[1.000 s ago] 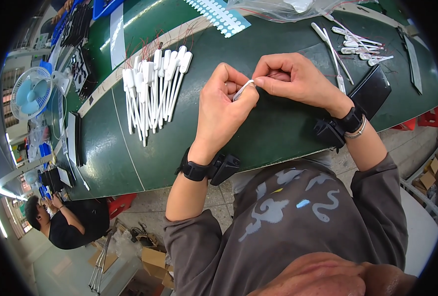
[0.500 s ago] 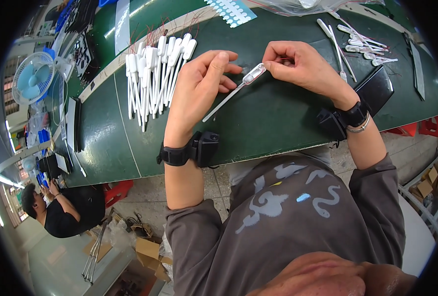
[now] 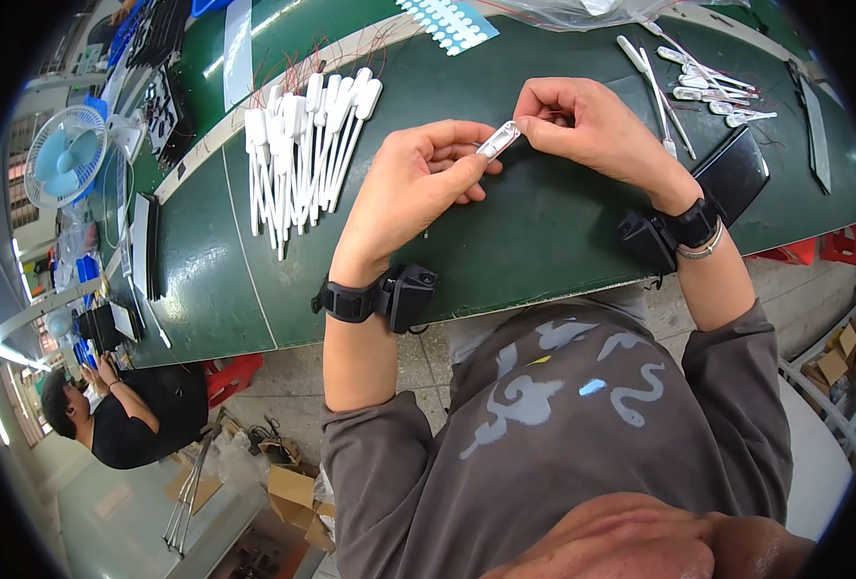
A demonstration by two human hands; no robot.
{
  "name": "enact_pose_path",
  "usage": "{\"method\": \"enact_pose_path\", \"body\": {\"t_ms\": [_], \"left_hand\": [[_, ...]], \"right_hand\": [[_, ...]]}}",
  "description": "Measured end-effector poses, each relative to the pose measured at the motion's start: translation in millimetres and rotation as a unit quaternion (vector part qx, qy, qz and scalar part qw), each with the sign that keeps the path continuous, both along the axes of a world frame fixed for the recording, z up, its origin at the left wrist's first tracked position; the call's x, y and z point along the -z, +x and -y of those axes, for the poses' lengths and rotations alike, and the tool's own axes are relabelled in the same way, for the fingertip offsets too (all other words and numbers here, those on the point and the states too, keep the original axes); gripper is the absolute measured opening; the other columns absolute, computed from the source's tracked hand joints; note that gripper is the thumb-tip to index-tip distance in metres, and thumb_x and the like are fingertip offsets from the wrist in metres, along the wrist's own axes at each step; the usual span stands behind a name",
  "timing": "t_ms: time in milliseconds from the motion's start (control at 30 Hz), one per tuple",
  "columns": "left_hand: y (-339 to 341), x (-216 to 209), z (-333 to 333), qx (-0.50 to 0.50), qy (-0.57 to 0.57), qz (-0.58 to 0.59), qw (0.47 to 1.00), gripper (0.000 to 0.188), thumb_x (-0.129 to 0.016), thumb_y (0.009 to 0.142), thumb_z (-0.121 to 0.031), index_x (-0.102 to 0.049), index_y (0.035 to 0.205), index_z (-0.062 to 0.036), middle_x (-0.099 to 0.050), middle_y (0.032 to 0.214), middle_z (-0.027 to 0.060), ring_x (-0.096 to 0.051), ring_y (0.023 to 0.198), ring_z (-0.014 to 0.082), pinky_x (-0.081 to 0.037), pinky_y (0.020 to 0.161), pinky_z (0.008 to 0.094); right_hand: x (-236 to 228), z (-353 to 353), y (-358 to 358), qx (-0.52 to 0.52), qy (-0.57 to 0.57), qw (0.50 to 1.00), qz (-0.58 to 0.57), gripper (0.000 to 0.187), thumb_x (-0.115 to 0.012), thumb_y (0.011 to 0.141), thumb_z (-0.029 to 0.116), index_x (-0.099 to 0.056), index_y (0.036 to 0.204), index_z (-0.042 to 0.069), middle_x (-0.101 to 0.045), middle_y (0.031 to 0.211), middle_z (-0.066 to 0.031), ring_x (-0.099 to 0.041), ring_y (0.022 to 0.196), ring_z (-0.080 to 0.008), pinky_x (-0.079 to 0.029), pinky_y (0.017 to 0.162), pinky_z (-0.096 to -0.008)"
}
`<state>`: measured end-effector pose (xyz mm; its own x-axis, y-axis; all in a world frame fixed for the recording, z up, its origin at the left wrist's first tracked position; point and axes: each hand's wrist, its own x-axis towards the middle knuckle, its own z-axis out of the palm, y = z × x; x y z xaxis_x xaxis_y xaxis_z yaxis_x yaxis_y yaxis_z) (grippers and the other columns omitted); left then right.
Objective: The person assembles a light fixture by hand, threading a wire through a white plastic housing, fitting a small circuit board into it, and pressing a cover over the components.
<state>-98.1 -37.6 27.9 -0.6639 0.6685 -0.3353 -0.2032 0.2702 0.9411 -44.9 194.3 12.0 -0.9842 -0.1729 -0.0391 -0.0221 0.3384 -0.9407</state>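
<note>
Together, the fingertips (image 3: 534,121) of both hands pinch a small white probe (image 3: 498,140) above the green table (image 3: 544,241). Right hand (image 3: 597,125) grips its upper end, fingers curled shut; left hand (image 3: 414,188) closes on the lower end with thumb and forefinger. To the left lies a pile of white probes (image 3: 298,145); more lie far right (image 3: 698,82). A fan (image 3: 64,154) stands at the table's left end.

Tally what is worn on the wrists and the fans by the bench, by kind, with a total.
Black wrist units: 2, on left wrist and right wrist
Metal bangle: 1
Blue desk fan: 1
Total: 4
</note>
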Motion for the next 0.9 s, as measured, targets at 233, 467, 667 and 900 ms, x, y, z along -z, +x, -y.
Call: {"method": "enact_pose_path", "body": {"t_ms": [233, 467, 667, 900], "left_hand": [[2, 0, -2, -0.006, -0.012, -0.006, 1.000, 0.034, -0.064, 0.094, -0.009, -0.066, 0.124, 0.0066, -0.074, 0.094, 0.0067, -0.063, 0.073, 0.0054, -0.053, 0.068, 0.0205], [0, -2, -2, -0.015, -0.019, -0.040, 0.999, 0.031, -0.063, 0.092, -0.007, -0.067, 0.120, 0.0049, -0.073, 0.092, 0.0038, -0.057, 0.072, 0.0015, -0.046, 0.064, 0.0168], [-2, 6, -1, -0.021, -0.003, -0.057, 0.998, 0.030, -0.062, 0.094, -0.006, -0.067, 0.121, 0.0037, -0.073, 0.095, 0.0031, -0.058, 0.076, 0.0016, -0.045, 0.069, 0.0172], [-6, 8, 2, -0.003, 0.008, -0.052, 0.999, 0.031, -0.061, 0.096, -0.006, -0.066, 0.125, 0.0025, -0.073, 0.098, 0.0029, -0.058, 0.080, 0.0026, -0.045, 0.071, 0.0186]], "right_hand": [[2, 1, -1, -0.005, -0.002, 1.000, 0.021, 0.015, -0.061, 0.093, 0.014, -0.059, 0.085, 0.001, -0.048, 0.072, 0.0077, -0.042, 0.068, -0.0012, -0.034, 0.060, -0.0210], [4, 6, 0, 0.017, -0.022, 0.999, 0.018, 0.013, -0.061, 0.094, 0.014, -0.059, 0.087, 0.002, -0.047, 0.073, 0.0084, -0.040, 0.068, -0.0011, -0.032, 0.060, -0.0216], [4, 8, 1, 0.027, -0.032, 0.999, 0.025, 0.013, -0.062, 0.095, 0.014, -0.060, 0.089, 0.003, -0.046, 0.074, 0.0084, -0.040, 0.069, -0.0010, -0.032, 0.060, -0.0215], [4, 13, 3, 0.055, -0.052, 0.997, 0.004, 0.018, -0.066, 0.087, 0.017, -0.061, 0.083, 0.001, -0.051, 0.067, 0.0053, -0.045, 0.065, -0.0026, -0.037, 0.058, -0.0236]]}}
